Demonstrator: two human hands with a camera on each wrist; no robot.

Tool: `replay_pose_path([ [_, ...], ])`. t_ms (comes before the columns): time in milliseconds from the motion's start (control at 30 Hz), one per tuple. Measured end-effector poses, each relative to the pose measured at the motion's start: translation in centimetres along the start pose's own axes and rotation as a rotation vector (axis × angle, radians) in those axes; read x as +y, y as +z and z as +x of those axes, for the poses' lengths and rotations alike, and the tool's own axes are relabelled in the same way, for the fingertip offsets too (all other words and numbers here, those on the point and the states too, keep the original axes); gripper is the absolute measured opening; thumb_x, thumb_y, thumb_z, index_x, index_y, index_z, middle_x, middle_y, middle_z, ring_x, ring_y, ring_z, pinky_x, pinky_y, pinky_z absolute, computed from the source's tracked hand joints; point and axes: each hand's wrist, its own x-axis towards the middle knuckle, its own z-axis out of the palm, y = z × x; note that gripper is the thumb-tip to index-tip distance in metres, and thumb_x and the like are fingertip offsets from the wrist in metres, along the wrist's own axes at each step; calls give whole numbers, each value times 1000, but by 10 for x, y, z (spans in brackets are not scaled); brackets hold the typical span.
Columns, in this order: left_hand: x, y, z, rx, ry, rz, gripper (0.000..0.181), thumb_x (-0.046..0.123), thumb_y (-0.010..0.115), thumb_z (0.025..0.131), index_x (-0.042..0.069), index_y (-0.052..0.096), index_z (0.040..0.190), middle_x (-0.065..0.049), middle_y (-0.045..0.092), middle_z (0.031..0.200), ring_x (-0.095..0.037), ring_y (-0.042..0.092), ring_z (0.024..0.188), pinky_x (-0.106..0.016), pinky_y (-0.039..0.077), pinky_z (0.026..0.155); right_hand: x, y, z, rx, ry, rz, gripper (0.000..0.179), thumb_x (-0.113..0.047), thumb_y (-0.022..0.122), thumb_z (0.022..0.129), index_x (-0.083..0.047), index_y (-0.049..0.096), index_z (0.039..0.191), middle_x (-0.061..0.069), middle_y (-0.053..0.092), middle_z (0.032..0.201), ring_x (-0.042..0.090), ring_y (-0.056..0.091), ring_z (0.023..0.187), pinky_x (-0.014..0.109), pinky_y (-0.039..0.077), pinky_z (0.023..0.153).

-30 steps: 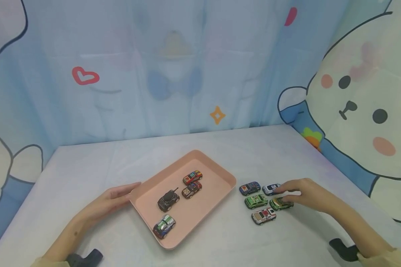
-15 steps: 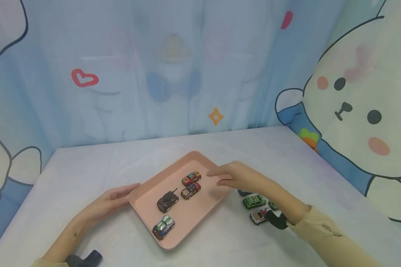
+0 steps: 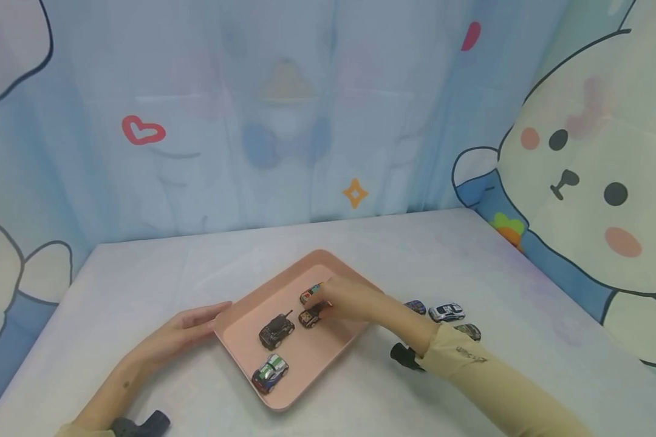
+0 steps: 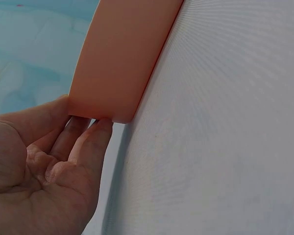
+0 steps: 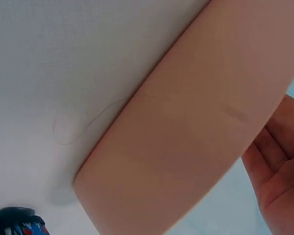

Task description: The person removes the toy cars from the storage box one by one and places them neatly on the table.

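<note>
A pink tray [image 3: 300, 358] lies aslant on the white table with several toy cars inside. At its left corner my left hand [image 3: 188, 321] grips the edge, thumb and fingertips against the wall in the left wrist view. My right hand [image 3: 347, 298] reaches over the tray's right wall, fingertips around a small brown-and-black toy car [image 3: 309, 318]. A red-and-yellow toy car [image 3: 308, 295] is partly hidden behind those fingers. Left of them stands a black toy car [image 3: 276, 331] with a rod on top. Nearest the tray's front corner sits a green-and-white toy car [image 3: 270, 374].
Right of the tray a white police-style toy car [image 3: 447, 312], a blue toy car [image 3: 415, 306] and a green toy car [image 3: 469, 331] stand on the table, partly covered by my right arm. A patterned curtain [image 3: 213, 182] hangs behind the table.
My right hand has left the group of cars on the right and moved left, then down into the tray to the brown-and-black car. My left hand stays at the tray corner.
</note>
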Motion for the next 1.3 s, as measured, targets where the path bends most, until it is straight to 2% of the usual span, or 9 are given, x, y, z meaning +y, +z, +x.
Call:
replay_pose_path([
  [333,0,0,1,-11,16,-16,52,17,51,98,-2,33,143,-17,32,146,-26,31,132,-18,35,95,3,6,7,-4,23,-25,27,1,73,77,-11,73,101,-1,68,102,15,60,100,23,45,88],
  [533,-1,2,1,-5,-1,8,53,20,52,97,0,34,143,-15,35,145,-28,30,133,-28,31,102,6,12,10,-5,-2,-30,26,-2,74,76,-12,73,100,-4,67,102,13,60,100,21,44,88],
  [667,0,2,1,-8,-2,5,54,20,51,97,0,33,143,-16,35,145,-29,30,133,-24,33,99,5,9,11,-2,-39,-44,26,-4,76,75,-13,74,99,-6,67,97,12,60,95,20,45,85],
  [733,0,1,1,-11,2,-1,53,19,51,97,-1,33,143,-16,35,145,-29,30,132,-18,35,95,4,8,12,-2,-63,-64,25,-6,77,74,-14,74,97,-8,67,94,11,60,92,20,45,84],
  [867,0,0,1,-9,9,-4,53,18,51,97,-2,33,143,-17,34,144,-27,33,131,-17,35,94,4,4,13,-22,-100,-68,24,-8,78,73,-14,75,96,-8,67,92,10,61,89,20,46,82],
  [1067,1,-1,0,-3,12,-5,54,17,52,97,-3,32,143,-19,33,145,-27,33,131,-18,36,95,7,-9,5,-82,-153,56,24,-7,77,75,-9,74,98,-5,69,94,8,60,91,19,47,80],
  [1167,2,-1,-1,11,7,4,54,19,53,97,-3,33,142,-18,33,145,-29,31,132,-17,35,94,9,-22,-3,-104,-152,151,23,-4,74,78,-6,73,101,-4,68,96,7,60,91,19,48,78],
  [1300,3,0,-1,16,4,12,54,20,53,97,-2,34,142,-17,33,145,-30,29,133,-16,34,94,17,-38,-18,-103,-123,207,23,-5,73,80,-7,72,104,-6,68,96,5,61,89,20,49,77],
])
